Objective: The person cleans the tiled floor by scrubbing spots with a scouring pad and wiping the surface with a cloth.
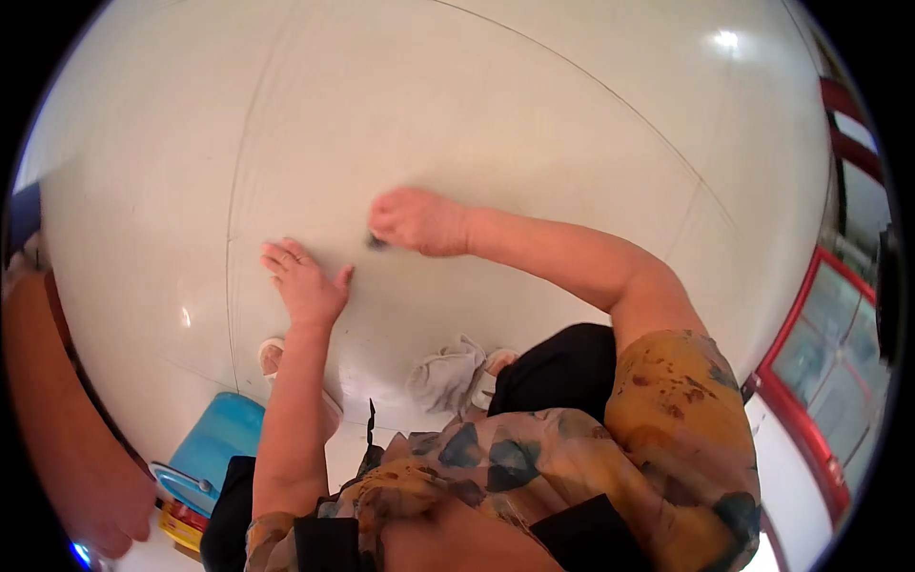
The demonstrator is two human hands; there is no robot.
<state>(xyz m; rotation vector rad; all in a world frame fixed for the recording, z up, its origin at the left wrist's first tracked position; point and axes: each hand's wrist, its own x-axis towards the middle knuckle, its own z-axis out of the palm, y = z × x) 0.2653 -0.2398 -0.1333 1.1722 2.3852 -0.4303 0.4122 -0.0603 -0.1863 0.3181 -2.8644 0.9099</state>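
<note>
My left hand point(310, 286) is over the pale tiled floor point(457, 124), its fingers stretched out and the thumb apart, holding nothing. To its right and slightly farther forward, my right hand point(416, 221) is closed in a fist and a little blurred. A small dark thing point(377, 241) shows under the fingers of that fist, close to the floor; its kind is too blurred to make out. Nearer my body, a crumpled light grey cloth point(446, 374) lies on the floor beside my foot.
A blue plastic piece with a handle point(214, 439) stands at lower left, with something yellow point(181, 529) below it. Another person's arm point(67, 410) reaches down the left edge. Red-framed glass panels point(829, 334) stand at right. My sandalled foot point(272, 357) is near my left forearm.
</note>
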